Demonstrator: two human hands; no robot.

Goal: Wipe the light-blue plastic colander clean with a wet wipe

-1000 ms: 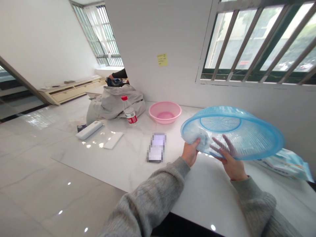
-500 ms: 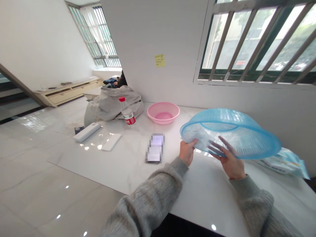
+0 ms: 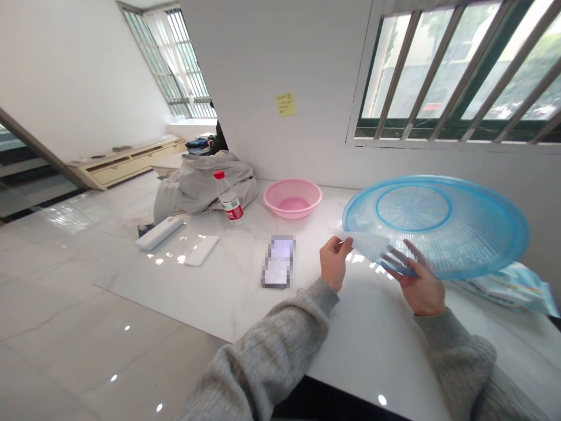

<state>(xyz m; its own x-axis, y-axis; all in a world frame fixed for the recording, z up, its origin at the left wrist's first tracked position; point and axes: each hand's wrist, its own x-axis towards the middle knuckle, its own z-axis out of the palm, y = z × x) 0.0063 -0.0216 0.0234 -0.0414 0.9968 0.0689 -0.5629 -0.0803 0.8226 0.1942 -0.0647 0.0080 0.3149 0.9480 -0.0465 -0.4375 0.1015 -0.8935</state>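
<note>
My left hand (image 3: 333,261) pinches the corner of a thin white wipe (image 3: 368,242) between thumb and fingers. The wipe stretches right, against the near left edge of a large translucent blue plastic basket (image 3: 477,234). My right hand (image 3: 423,287) grips that basket by its near rim, its fingers showing dimly through the plastic. Raised and tilted, the basket turns its slotted base and ringed middle into view. A soft light-blue packet (image 3: 512,287) lies under its right side, partly hidden.
On the white table (image 3: 245,298) lie a phone (image 3: 279,262), a flat white item (image 3: 201,250) and a long white case (image 3: 160,233). A pink basin (image 3: 293,199), a red-capped bottle (image 3: 229,199) and grey fabric (image 3: 188,184) stand farther back. A barred window is at right.
The basket has tilted and shifted right, so its base shows more fully. The wipe, bunched on the rim before, is now drawn out flatter from my left hand.
</note>
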